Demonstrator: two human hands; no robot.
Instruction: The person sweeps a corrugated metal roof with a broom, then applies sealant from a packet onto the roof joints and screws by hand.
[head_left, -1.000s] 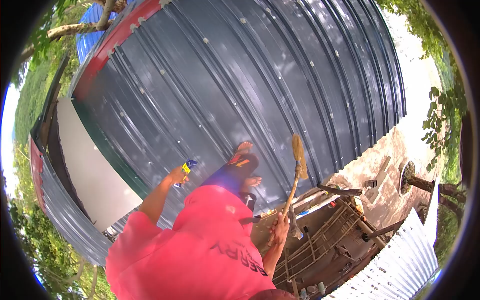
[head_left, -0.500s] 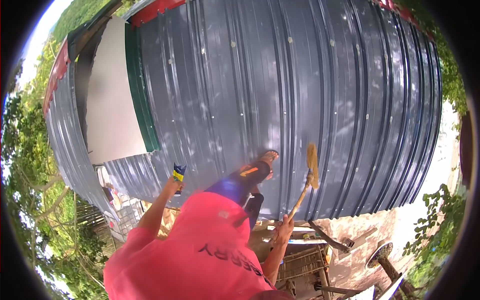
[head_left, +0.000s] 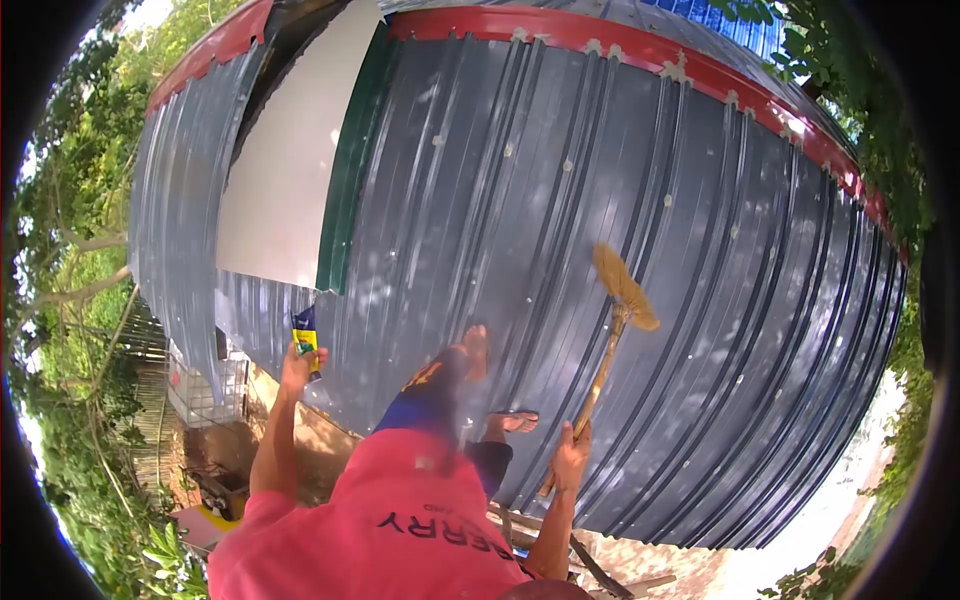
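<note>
The right hand point(head_left: 571, 458) is gripping the wooden-handled broom point(head_left: 614, 328) near the handle's end, probably for reach over the corrugated metal roof point(head_left: 455, 225); the left hand point(head_left: 299, 368) is clasping a blue-and-yellow packet point(head_left: 304, 328), seemingly keeping it well aside. Compared with half a second ago, the feet point(head_left: 519, 422) are spreading wider, and the broom is slanting more.

Head-worn camera, high above left hand point(head_left: 299, 368) and right hand point(head_left: 571, 457), facing forward and down; wide round view, dark-edged. Pink shirt point(head_left: 420, 500) close below, behind hands; metal roof point(head_left: 500, 250) beyond them.
</note>
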